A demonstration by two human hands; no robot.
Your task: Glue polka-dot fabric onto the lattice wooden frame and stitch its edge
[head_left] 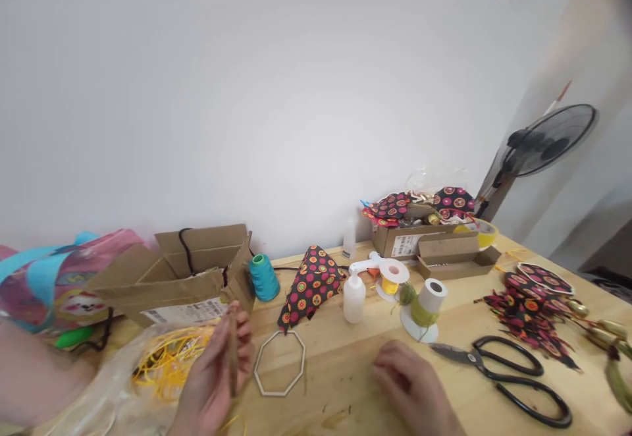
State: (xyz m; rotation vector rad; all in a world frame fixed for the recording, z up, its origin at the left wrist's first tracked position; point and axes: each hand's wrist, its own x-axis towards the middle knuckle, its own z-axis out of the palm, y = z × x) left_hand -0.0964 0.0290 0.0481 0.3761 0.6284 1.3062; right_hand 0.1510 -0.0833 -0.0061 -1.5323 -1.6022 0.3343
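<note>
My left hand point(210, 373) is closed around a thin brown strip point(233, 354), held upright and seen nearly edge-on; its exact kind I cannot make out. My right hand point(412, 386) rests low over the table with its fingers curled together, and anything inside them is hidden. Between the hands lies a pale octagonal frame point(260, 350). Behind it is a piece of dark patterned fabric point(313, 284). A clear plastic bag point(123, 383) with yellow cord point(170, 357) sits by my left hand. To the right of my right hand are black-handled scissors point(476, 358).
Cardboard boxes point(162, 291) point(385, 242), a teal thread cone point(264, 278), a white pump bottle point(354, 301) and ribbon spools point(429, 301) stand toward the wall. Patterned fabric pieces point(528, 311) lie at right. A person's arm point(39, 373) reaches in at left.
</note>
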